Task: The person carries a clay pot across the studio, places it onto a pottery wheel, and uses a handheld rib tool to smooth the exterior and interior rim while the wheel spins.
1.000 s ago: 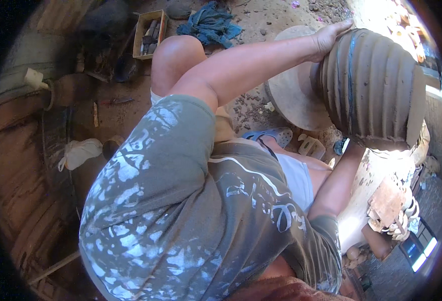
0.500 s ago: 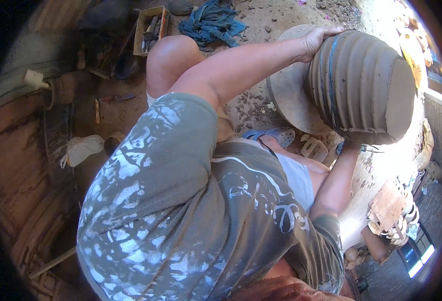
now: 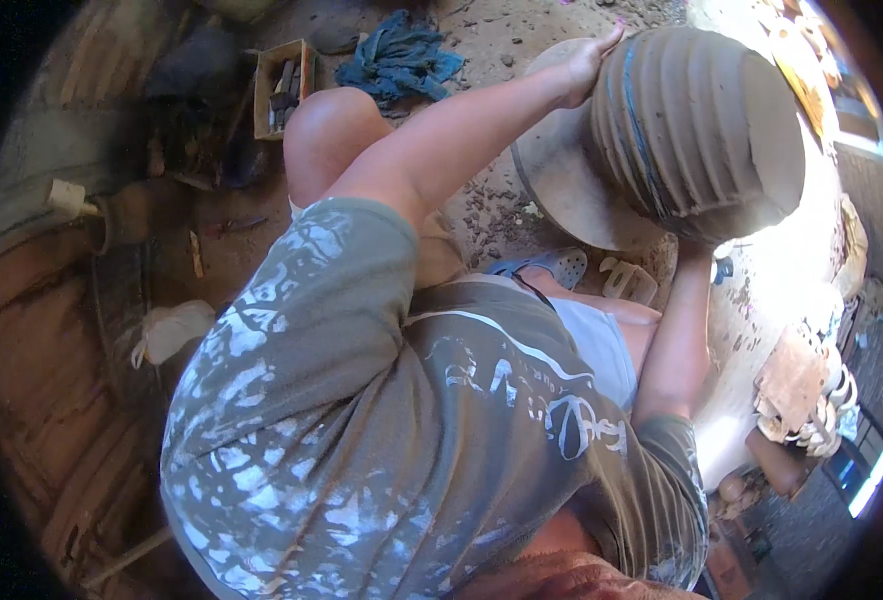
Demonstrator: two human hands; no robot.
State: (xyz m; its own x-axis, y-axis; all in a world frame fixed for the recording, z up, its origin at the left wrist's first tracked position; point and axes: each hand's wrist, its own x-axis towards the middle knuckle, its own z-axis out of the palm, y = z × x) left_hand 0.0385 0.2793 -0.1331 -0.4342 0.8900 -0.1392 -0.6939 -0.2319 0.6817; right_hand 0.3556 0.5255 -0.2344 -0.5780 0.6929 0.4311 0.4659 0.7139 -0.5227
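A large grey clay pot (image 3: 701, 130) with ribbed walls stands at the upper right, a blue cord (image 3: 636, 130) running round it near its left end. My left hand (image 3: 589, 68) rests against the pot's upper left side, wrist bent and a digit pointing up; some fingers are hidden behind the wall. My right hand (image 3: 696, 246) bears on the pot's near lower side, its fingers mostly covered by the clay. Behind and left of the pot lies a round flat disc (image 3: 551, 175), partly covered. Whether the pot touches the disc, I cannot tell.
A box of tools (image 3: 283, 90) and a crumpled blue cloth (image 3: 401, 58) lie at the upper left. Clay crumbs (image 3: 486, 205) litter the ground by the disc. A blue clog (image 3: 566, 267) shows beneath the pot. Stacked pieces (image 3: 791, 375) stand at the right.
The pot and both hands appear higher and slightly left in the picture, as does the disc, so the view has partly shifted. My left hand's fingers now lie less over the pot's edge.
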